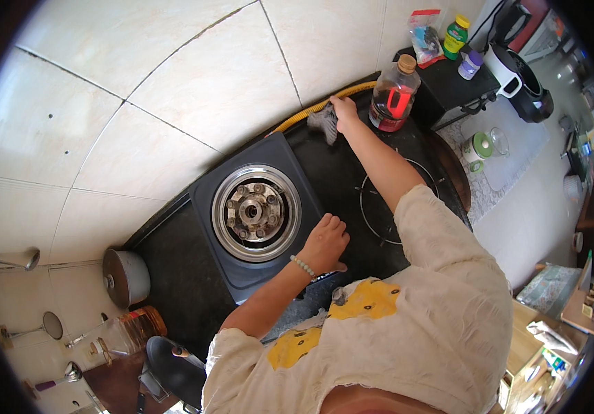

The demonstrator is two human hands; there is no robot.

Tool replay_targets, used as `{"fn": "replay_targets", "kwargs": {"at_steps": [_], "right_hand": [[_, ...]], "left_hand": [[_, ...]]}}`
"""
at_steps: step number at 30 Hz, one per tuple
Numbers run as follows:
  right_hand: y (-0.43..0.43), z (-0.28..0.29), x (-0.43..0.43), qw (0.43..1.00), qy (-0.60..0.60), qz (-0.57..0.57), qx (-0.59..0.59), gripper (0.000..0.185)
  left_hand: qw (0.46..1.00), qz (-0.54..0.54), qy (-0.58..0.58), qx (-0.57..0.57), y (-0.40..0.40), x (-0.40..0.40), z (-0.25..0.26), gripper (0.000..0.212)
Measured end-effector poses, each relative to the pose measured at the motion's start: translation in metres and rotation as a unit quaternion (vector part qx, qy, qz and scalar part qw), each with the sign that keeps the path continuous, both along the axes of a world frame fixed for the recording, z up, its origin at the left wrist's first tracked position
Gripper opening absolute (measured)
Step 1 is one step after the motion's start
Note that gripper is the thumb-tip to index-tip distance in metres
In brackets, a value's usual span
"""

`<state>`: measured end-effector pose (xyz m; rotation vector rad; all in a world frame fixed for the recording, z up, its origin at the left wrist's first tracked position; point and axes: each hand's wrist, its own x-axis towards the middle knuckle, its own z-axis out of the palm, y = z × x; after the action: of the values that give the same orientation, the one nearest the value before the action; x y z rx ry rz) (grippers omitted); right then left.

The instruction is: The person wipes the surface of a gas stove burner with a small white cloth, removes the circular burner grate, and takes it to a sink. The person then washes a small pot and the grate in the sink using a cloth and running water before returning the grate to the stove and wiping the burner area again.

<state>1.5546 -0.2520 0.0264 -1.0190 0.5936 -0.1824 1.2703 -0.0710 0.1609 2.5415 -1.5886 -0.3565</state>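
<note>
My right hand (345,113) grips a bunched grey cloth (324,122) on the black counter, beside the yellow corrugated gas hose (302,113) along the wall. Just right of that hand stands a large plastic bottle of dark liquid (391,101) with a red label. My left hand (326,243), with a beaded bracelet on the wrist, is at the right edge of the gas stove (209,217); its fingers are curled and whether they hold anything is hidden. The stove's round metal burner (252,212) is uncovered. A wire ring (364,207) lies partly under my right forearm.
A lidded pot (136,279), a glass jar (131,336) and a dark wok (172,370) stand at the lower left. Ladles hang on the tiled wall. A black box (447,88) bearing small bottles, an air fryer basket and a green-lidded jar (478,146) are at the right.
</note>
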Motion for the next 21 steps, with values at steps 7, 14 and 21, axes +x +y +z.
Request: {"fn": "replay_targets", "kwargs": {"at_steps": [7, 14, 21], "right_hand": [[-0.005, 0.021, -0.059, 0.980, 0.073, 0.103, 0.155, 0.013], [-0.112, 0.153, -0.197, 0.965, -0.146, 0.215, 0.027, 0.030], [-0.167, 0.184, -0.340, 0.888, -0.230, 0.000, -0.399, 0.027]], "left_hand": [[0.998, 0.054, 0.022, -0.028, 0.011, 0.006, -0.002, 0.053], [0.996, 0.072, -0.006, -0.051, 0.019, -0.009, -0.004, 0.060], [0.968, 0.090, -0.004, -0.236, 0.004, -0.075, 0.019, 0.042]]}}
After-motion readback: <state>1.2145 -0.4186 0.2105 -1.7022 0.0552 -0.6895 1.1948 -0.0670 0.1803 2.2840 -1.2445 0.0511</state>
